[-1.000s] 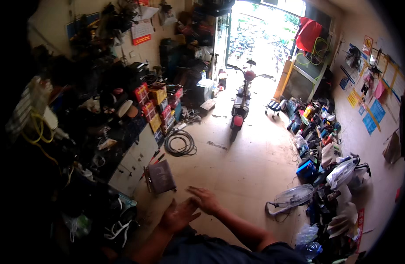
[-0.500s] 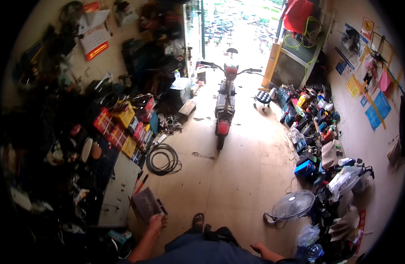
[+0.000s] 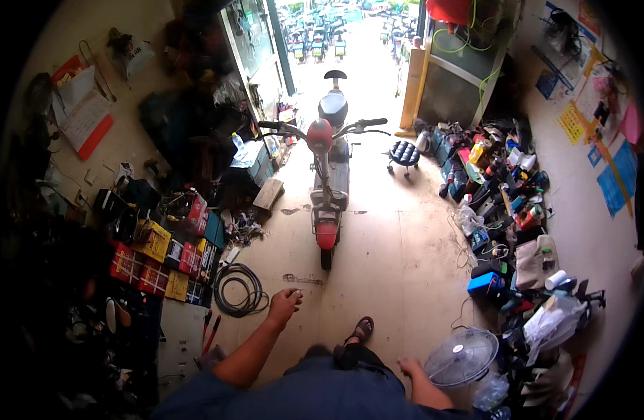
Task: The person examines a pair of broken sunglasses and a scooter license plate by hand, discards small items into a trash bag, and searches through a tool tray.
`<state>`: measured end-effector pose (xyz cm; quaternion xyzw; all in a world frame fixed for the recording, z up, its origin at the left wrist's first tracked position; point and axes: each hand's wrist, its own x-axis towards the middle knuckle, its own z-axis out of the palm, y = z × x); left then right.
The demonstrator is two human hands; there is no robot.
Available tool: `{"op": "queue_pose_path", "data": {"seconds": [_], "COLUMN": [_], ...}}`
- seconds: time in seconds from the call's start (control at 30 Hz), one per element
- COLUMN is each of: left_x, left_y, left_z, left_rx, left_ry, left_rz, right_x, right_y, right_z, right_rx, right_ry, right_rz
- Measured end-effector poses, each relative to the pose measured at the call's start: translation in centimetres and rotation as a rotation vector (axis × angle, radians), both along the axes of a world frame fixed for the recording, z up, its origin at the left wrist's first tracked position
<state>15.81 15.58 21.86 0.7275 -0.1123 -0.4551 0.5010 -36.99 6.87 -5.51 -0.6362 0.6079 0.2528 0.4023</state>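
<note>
My left hand (image 3: 285, 308) is raised in front of me over the floor, its fingers curled in. Nothing shows in it, and it touches nothing. Lower down at my right side hangs my right hand (image 3: 409, 367), close to the fan in the picture; its fingers are small and blurred, so their grip is unclear. Ahead stands an electric scooter (image 3: 326, 236) with a red front fender, its handlebars toward me and a dark seat (image 3: 332, 108) behind them. A coiled black hose or cable (image 3: 239, 290) lies on the floor to the left of my left hand.
Boxed batteries (image 3: 154, 276) and a pale metal cabinet (image 3: 180, 343) line the left. A wheeled stool (image 3: 404, 154) stands beyond the scooter's right side. Piled parts (image 3: 504, 203) and a round fan (image 3: 462, 357) edge the right. Open doors (image 3: 255, 42) lead outside.
The scooter looks nearer and the view has turned to the right. My left hand has moved forward and away from the dark box at the lower left. My other foot is now forward.
</note>
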Motion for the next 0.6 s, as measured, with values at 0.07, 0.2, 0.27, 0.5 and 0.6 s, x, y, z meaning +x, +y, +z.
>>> {"op": "queue_pose_path", "data": {"seconds": [0.07, 0.2, 0.27, 0.5, 0.6], "left_x": [0.5, 1.3, 2.7, 8.5, 9.3], "left_y": [-2.0, -4.5, -7.4, -32.6, -48.2], "left_z": [-1.7, -2.3, -3.1, 0.7, 7.7], "left_rx": [0.061, 0.147, 0.172, 0.02, -0.232], "left_ry": [0.065, 0.085, 0.105, -0.335, -0.575], "left_rz": [0.092, 0.269, 0.374, 0.196, 0.021], "right_x": [2.9, 13.2, 17.5, 29.2, 29.2], "right_y": [-8.5, -25.9, -33.7, -54.1, -60.5], "right_z": [2.3, 14.3, 16.1, 17.0, 16.8], "right_rx": [-0.249, -0.318, -0.322, -0.365, -0.327], "right_ry": [-0.066, -0.246, -0.368, -0.62, -0.5], "right_rz": [0.064, -0.032, -0.069, -0.052, 0.038]}}
